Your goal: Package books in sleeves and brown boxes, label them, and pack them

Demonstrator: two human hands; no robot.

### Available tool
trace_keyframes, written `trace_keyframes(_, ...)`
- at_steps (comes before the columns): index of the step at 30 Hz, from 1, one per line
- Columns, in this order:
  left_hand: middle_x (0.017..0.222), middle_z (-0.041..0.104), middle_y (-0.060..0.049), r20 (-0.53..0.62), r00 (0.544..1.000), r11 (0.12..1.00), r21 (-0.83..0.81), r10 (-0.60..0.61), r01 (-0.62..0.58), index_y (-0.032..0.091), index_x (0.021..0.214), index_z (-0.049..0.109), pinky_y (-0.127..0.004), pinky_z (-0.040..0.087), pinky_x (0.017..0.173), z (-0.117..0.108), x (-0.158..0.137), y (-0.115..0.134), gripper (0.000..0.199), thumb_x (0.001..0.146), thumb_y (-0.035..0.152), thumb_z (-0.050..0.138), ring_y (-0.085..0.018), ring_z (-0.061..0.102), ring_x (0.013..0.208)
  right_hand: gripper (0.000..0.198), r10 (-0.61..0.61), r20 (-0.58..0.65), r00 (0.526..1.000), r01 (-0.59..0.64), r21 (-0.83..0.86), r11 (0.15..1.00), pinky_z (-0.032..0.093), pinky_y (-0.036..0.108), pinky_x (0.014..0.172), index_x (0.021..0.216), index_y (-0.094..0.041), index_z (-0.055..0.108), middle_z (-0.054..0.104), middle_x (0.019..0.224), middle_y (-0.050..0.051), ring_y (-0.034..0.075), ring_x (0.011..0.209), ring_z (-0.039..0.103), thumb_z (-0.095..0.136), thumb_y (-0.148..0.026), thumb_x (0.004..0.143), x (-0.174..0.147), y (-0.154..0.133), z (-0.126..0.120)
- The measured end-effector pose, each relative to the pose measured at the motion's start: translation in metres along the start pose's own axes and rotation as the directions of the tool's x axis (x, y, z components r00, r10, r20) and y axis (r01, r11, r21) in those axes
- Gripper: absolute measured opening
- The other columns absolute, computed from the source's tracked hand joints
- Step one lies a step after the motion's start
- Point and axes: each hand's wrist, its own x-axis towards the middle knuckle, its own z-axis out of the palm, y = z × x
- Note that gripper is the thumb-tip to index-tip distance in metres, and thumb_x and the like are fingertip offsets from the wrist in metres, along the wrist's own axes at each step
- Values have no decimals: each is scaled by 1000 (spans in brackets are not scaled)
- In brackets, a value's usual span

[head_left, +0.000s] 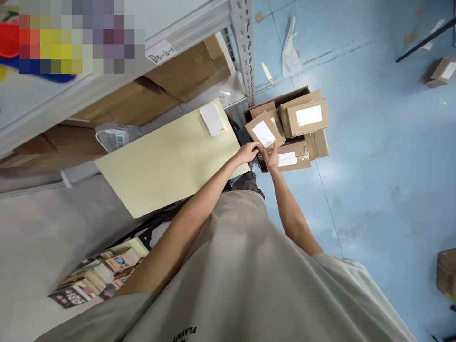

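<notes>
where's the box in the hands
Just right of centre in the head view, the box is held by the left hand and right hand, left of a bigger box.

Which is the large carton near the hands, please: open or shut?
The large carton is open: smaller boxes show inside its rim.

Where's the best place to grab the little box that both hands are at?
Probably its near edges, with the left hand and right hand together, coming from the near side. The little box lies labelled face up, and other boxes crowd its far right side, so the near edges look easier.
</notes>
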Motion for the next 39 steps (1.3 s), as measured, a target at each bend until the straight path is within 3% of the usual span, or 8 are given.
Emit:
trace_keyframes(4,160,81,-21,-74,988,980,-157,-137,125,16,145,84,-58,61,134,-26,-61,-13,45,100,23,79,-38,81,148,63,-284,233,930,324,-152,934,39,58,151,171,-17,66,60,186,20,37,179,50,63,-33,110,2,4,4)
trace_keyframes(7,157,83,-21,-140,973,963,-225,-181,146,18,140,85,-58,60,135,-39,-106,-23,42,100,29,83,-38,82,147,54,-304,424,853,451,-309,837,26,67,156,159,-16,77,42,199,14,40,192,22,65,-20,106,14,7,2)
trace_keyframes(13,162,80,-22,-239,937,917,-368,-253,154,18,139,83,-58,61,134,-46,-175,-34,42,100,33,81,-36,81,147,81,-236,367,900,395,-457,797,21,79,153,179,-8,58,16,206,20,47,193,2,64,-13,99,57,-10,-6)
trace_keyframes(19,153,85,-19,-383,893,879,-477,-235,27,21,129,86,-55,63,132,-61,-243,-37,41,97,47,85,-35,83,141,77,-270,302,914,391,-487,781,19,71,156,180,3,53,27,201,29,45,192,17,56,-23,107,52,-76,-7)
trace_keyframes(23,139,90,-17,-522,819,848,-523,-239,-86,23,110,87,-56,66,127,-82,-305,-47,35,95,55,89,-35,85,134,68,-508,205,837,547,-342,764,42,73,147,169,-7,67,49,190,31,45,182,45,54,-42,112,-14,-116,12)
trace_keyframes(26,132,91,-17,-650,711,813,-549,-268,-195,23,98,84,-56,68,124,-95,-360,-64,33,92,55,91,-34,87,127,66,-642,201,740,673,-236,701,60,69,133,157,-14,76,62,178,31,45,166,64,53,-58,113,-89,-137,48)
trace_keyframes(32,125,93,-15,-799,470,719,-570,-374,-398,23,93,82,-56,68,121,-112,-477,-113,35,87,55,95,-34,87,121,68,-732,428,530,817,-27,576,70,63,121,150,-23,80,77,162,24,40,149,77,55,-74,113,-244,-181,161)
trace_keyframes(39,127,93,-11,-889,142,709,-435,-435,-555,25,99,88,-52,68,119,-104,-610,-167,20,96,45,86,-32,86,125,57,-673,707,217,912,98,397,71,61,119,139,-28,85,85,150,19,38,142,81,59,-71,112,-374,-219,293)
